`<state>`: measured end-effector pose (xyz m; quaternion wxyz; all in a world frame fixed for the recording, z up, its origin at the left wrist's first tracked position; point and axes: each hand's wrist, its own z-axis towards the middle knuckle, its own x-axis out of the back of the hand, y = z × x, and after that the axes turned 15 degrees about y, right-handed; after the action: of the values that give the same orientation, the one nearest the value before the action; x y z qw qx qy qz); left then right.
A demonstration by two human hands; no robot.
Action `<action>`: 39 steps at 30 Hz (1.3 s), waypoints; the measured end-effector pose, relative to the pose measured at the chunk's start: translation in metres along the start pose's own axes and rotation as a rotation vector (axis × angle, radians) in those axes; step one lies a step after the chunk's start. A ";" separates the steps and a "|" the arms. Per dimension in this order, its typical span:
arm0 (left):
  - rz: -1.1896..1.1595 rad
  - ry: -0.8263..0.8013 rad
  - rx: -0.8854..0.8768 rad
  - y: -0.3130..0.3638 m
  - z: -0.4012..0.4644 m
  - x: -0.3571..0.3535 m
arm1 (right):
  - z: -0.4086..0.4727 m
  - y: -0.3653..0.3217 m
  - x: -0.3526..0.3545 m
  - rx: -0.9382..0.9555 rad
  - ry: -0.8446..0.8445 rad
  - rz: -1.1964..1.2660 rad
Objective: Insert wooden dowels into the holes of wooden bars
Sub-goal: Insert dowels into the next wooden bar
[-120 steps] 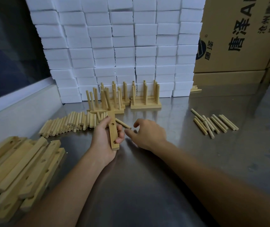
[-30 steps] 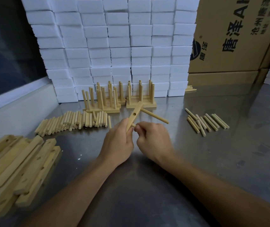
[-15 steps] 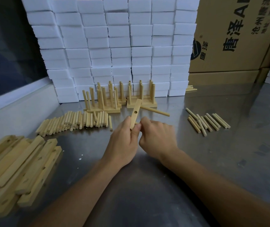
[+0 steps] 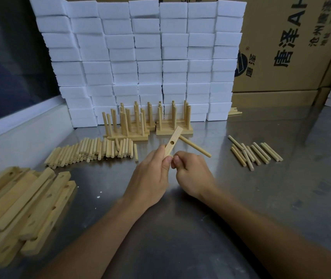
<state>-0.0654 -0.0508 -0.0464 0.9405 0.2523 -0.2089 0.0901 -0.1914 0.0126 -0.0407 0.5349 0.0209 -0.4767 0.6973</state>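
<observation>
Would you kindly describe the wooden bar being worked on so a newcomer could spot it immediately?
Start at the wall of white foam blocks and come forward past the finished racks to the two hands. The wooden bar rises tilted from the left hand. Unlike the bars piled at far left, it is off the table, with one dowel jutting sideways and an empty hole showing.
</observation>
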 end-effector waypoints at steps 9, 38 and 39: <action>-0.323 0.008 0.457 -0.009 0.005 -0.001 | 0.003 -0.001 0.011 0.466 0.144 -0.280; -1.089 0.326 1.285 -0.037 0.024 0.020 | 0.004 -0.007 -0.021 -0.079 -0.083 0.001; -1.126 0.334 1.288 -0.039 0.024 0.021 | 0.006 -0.008 -0.027 -0.024 -0.106 -0.124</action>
<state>-0.0438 -0.0954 -0.0356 0.5379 0.7843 0.1791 -0.2519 -0.1772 -0.0114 -0.0466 0.5512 0.0810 -0.5104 0.6551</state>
